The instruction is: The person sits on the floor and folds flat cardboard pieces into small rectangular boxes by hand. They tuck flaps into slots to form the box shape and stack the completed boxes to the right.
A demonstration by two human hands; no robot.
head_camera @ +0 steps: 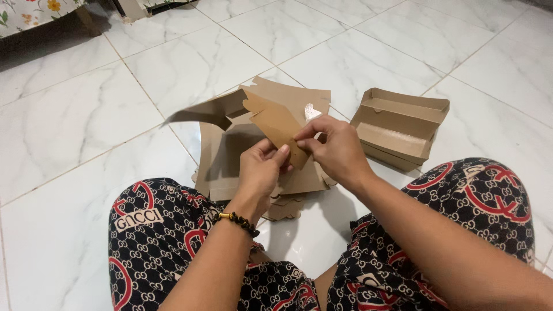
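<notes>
Two hands [299,152] pinching cardboard blank [276,124]; folded boxes [400,126] beside

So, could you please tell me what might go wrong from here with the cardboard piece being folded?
Both hands, the left hand and right hand, pinch one narrow flap of the flat brown cardboard box blank; a hard bend could crease or tear it. The blank hangs in the air, so its loose panels may flop. The stack of flat brown blanks beneath could get knocked askew.
</notes>
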